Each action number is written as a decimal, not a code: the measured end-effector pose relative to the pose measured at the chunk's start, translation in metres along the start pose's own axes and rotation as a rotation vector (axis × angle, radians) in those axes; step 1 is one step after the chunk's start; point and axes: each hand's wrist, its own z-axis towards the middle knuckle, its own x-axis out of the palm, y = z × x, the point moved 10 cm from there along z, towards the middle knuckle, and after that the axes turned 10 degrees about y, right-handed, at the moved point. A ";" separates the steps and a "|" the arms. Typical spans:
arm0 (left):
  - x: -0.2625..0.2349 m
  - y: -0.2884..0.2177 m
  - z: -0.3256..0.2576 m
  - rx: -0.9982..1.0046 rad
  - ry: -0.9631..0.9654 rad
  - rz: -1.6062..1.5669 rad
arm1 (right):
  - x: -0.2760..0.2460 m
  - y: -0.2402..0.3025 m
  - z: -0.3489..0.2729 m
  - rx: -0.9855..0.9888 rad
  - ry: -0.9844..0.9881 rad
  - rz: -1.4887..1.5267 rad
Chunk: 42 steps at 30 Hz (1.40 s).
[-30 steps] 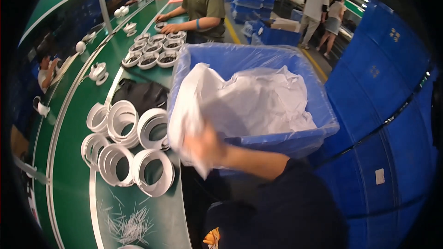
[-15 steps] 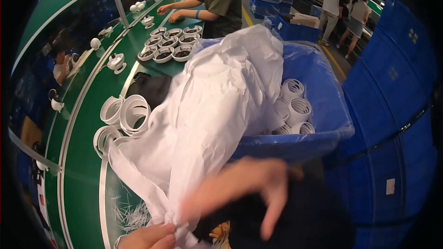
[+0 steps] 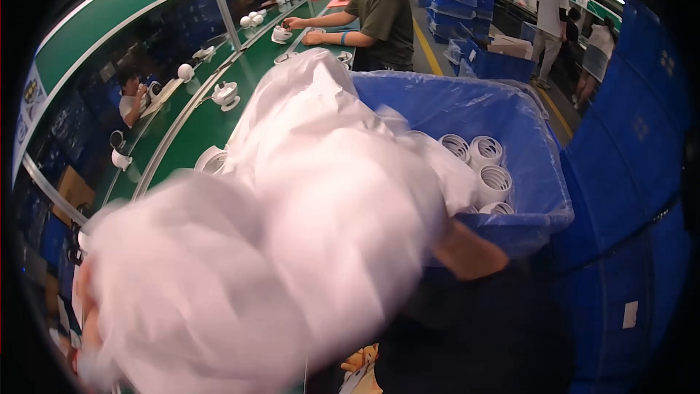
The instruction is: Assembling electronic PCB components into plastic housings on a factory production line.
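A big, crumpled white sheet [image 3: 335, 175], perhaps a bag, billows across the middle and lower left, blurred by motion. My left hand [image 3: 89, 303] is at its left edge, gripping it, with most of the fingers covered or smeared. On the other side my right forearm [image 3: 467, 249] reaches in under the sheet, which hides the hand and its fingers. Beyond the sheet's right edge, white slotted rings [image 3: 494, 182] lie in a blue bin [image 3: 539, 164] lined with clear plastic. Part of another white ring [image 3: 211, 160] shows on the green bench to the left.
The green bench [image 3: 191, 138] runs away at left, with a white cup-shaped part [image 3: 226, 95] on it. A person in a green shirt [image 3: 386, 11] works at its far end. Stacked blue crates [image 3: 620, 175] stand at right. Two people [image 3: 550, 22] are in the aisle.
The white sheet has been lifted and spread toward the left and now covers the near bench. My left hand moved left with it; my right hand went from in front to underneath it.
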 end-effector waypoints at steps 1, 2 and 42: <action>-0.017 -0.049 0.052 -0.026 -0.048 0.015 | 0.046 0.001 0.019 -0.007 0.115 0.040; 0.010 0.008 -0.009 0.019 0.004 -0.091 | 0.028 0.010 -0.005 -0.034 0.066 0.041; 0.050 0.045 0.004 -0.188 -0.132 -0.633 | 0.125 0.116 -0.095 -1.017 -0.070 -0.873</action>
